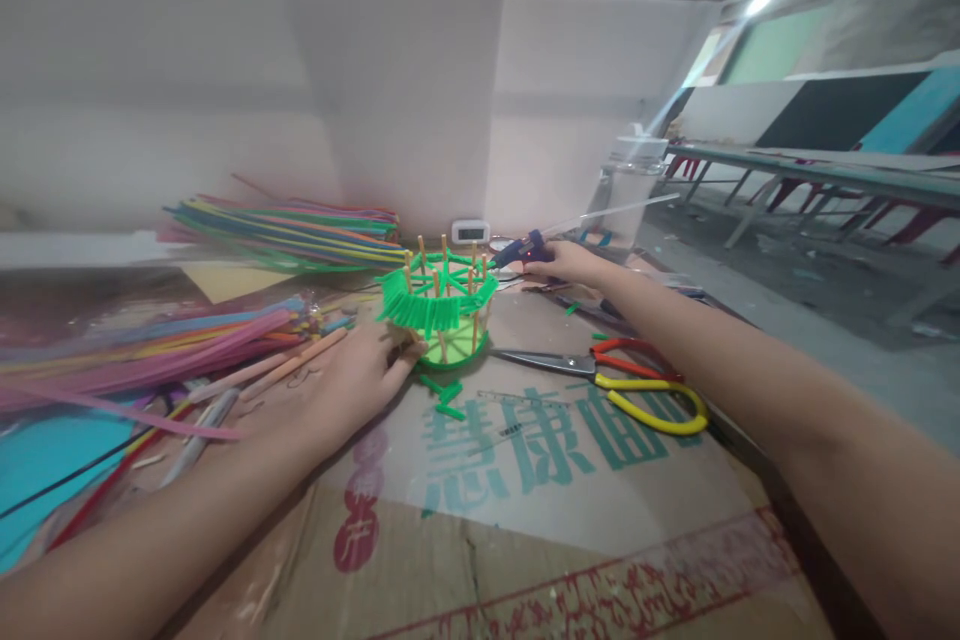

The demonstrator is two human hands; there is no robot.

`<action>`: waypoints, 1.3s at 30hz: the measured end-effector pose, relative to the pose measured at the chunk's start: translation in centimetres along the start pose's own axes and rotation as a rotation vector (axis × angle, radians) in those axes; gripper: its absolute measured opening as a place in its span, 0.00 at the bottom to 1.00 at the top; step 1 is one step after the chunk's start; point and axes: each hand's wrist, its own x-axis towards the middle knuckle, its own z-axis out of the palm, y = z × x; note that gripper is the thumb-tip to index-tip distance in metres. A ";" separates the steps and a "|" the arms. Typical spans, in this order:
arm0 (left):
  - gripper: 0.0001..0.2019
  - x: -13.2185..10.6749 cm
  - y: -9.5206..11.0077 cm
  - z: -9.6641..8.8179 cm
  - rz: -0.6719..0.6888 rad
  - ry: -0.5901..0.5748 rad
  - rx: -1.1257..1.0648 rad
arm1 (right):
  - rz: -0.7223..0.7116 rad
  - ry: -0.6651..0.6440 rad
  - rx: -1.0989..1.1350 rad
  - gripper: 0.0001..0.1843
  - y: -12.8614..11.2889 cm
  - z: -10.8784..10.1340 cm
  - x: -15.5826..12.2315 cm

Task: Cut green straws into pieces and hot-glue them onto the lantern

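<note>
A small round model (441,305) of green straw pieces and wooden sticks stands on a green disc on the cardboard sheet (540,500). My left hand (358,372) lies beside its left side, fingers stretched out and touching the base. My right hand (564,263) reaches past the model to the right and is closed round a blue glue gun (517,250), whose tip points toward the top of the model. A clear glue stick sticks out behind the gun.
Scissors (630,382) with yellow and red handles lie right of the model. Loose green straw bits (446,395) lie in front of it. Bundles of coloured straws (292,232) fill the left and back. A white wall stands behind; a clear jar (634,182) is at the back right.
</note>
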 end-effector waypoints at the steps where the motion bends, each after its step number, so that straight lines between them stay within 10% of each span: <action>1: 0.16 0.0 0.0 0.0 0.000 -0.001 0.000 | 0.003 0.006 -0.039 0.25 0.0 -0.1 -0.3; 9: 0.15 0.0 -0.2 0.0 -0.011 0.016 0.009 | 0.028 0.097 -0.328 0.16 -2.0 -1.9 -5.2; 13: 0.14 0.0 -0.3 0.1 -0.021 0.035 0.011 | -0.176 0.112 -0.278 0.15 -5.7 -2.0 -8.8; 21: 0.14 0.1 0.0 0.0 -0.025 0.034 0.022 | -0.545 -0.186 0.018 0.10 -13.3 2.4 -13.3; 30: 0.13 0.1 -0.1 0.0 -0.011 0.027 0.026 | -0.630 -0.224 -0.037 0.06 -14.1 5.0 -13.2; 39: 0.15 0.1 -0.1 0.1 -0.014 0.020 0.020 | -0.375 -0.001 0.884 0.04 -13.5 3.1 -14.0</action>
